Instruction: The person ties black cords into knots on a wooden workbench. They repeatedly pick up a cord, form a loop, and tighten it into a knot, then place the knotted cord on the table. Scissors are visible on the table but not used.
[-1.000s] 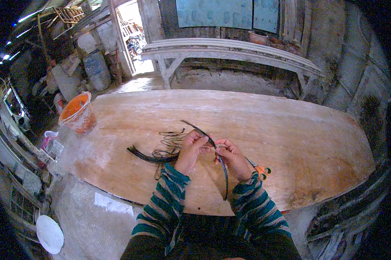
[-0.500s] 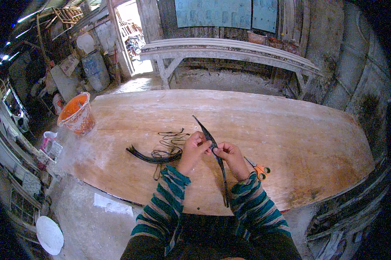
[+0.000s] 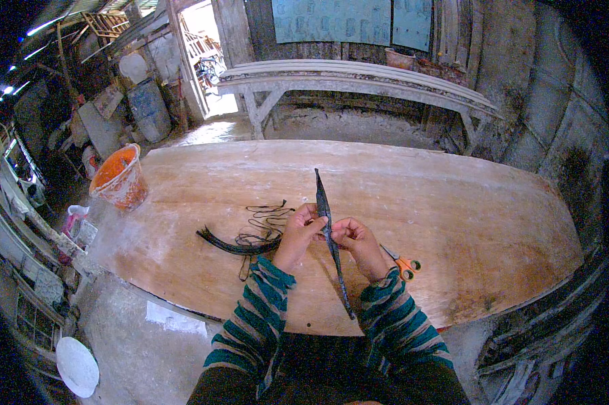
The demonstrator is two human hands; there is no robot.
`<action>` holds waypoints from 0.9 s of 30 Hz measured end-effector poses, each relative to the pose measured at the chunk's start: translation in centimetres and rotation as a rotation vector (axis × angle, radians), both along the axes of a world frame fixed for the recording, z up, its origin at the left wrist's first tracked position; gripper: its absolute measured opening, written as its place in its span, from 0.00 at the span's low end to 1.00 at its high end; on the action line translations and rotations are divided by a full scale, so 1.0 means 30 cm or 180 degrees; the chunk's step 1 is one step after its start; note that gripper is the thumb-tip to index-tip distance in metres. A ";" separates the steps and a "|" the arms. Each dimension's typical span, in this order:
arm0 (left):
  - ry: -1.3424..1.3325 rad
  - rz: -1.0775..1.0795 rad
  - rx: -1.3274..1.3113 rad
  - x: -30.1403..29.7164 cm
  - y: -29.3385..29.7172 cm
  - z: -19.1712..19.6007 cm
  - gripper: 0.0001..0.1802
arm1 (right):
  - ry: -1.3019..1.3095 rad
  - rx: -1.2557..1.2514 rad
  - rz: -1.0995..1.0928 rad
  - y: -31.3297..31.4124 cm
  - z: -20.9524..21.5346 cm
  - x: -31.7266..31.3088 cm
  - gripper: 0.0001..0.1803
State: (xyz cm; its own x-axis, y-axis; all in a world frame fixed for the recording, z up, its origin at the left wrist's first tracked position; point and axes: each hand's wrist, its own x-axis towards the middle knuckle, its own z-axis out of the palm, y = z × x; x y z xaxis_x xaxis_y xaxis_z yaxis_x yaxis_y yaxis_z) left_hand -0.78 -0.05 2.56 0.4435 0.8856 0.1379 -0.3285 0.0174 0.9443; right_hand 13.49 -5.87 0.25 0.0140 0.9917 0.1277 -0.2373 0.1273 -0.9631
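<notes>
A long black strip [image 3: 323,196], wider in its middle and narrowing toward both ends, is held above the wooden table [image 3: 203,175]. My left hand [image 3: 300,233] pinches its middle from the left, thumb on top. Just right of it, my right hand [image 3: 357,244] has thumb and fingertips closed at the strip's edge. One end points away from me, and the thin lower end hangs toward my body. Left of my hands lies a curved bundle of black strands [image 3: 233,247], beside a loosely looped dark cord [image 3: 267,217]. Orange-handled scissors [image 3: 407,266] lie right of my right hand, their blades partly hidden.
An orange bucket [image 3: 120,179] crusted with white stands at the table's left end. Beyond the far edge is a long white-stained bench [image 3: 358,77]. A round white lid-like disc [image 3: 77,366] sits low at the left.
The black strip has turned more upright, its far end swinging right and away from me. My right fingers have lifted slightly. The bundle, cord and scissors stay put.
</notes>
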 end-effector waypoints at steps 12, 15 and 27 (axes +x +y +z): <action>0.0223 -0.0015 0.0385 0.004 0.022 -0.036 0.10 | -0.0726 0.0208 -0.0703 0.001 -0.016 -0.039 0.08; 0.0217 0.0008 0.0421 -0.003 0.028 -0.036 0.08 | -0.0559 0.0181 -0.0718 -0.018 0.029 -0.045 0.05; 0.0269 0.0047 0.0355 -0.013 0.029 -0.017 0.09 | -0.0639 -0.0042 -0.0640 -0.020 0.038 -0.043 0.07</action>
